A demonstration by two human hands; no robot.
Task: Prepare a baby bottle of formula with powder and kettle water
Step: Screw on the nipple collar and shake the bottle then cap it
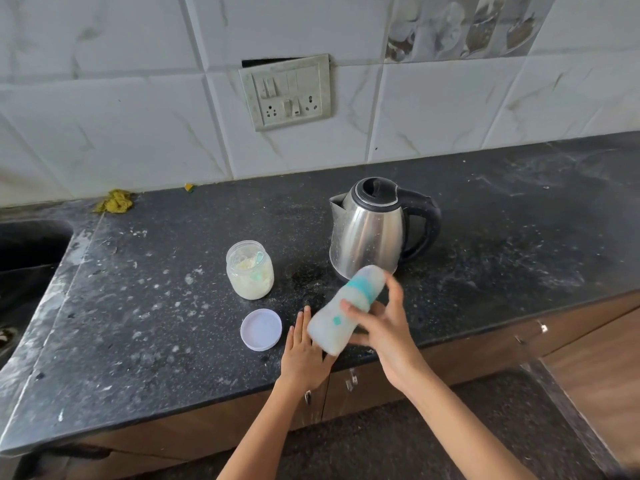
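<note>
My right hand [381, 327] grips a baby bottle [341, 315] with a teal collar and clear cap, tilted with its top toward the kettle and blurred by motion. The bottle looks milky inside. My left hand [303, 348] lies flat on the black counter, fingers together, just below and left of the bottle's base; whether it touches the bottle I cannot tell. A steel kettle [370, 230] with a black handle stands behind the bottle, lid shut. An open jar of formula powder [249, 271] with a teal scoop inside stands to the left, its white lid [261, 329] lying in front of it.
The black stone counter [138, 323] is dusted with white spots. A sink [24, 247] lies at the far left, a yellow cloth [116, 201] by the wall. A switch and socket plate [285, 93] is on the tiled wall. Wooden cabinet doors [381, 382] are below the counter edge.
</note>
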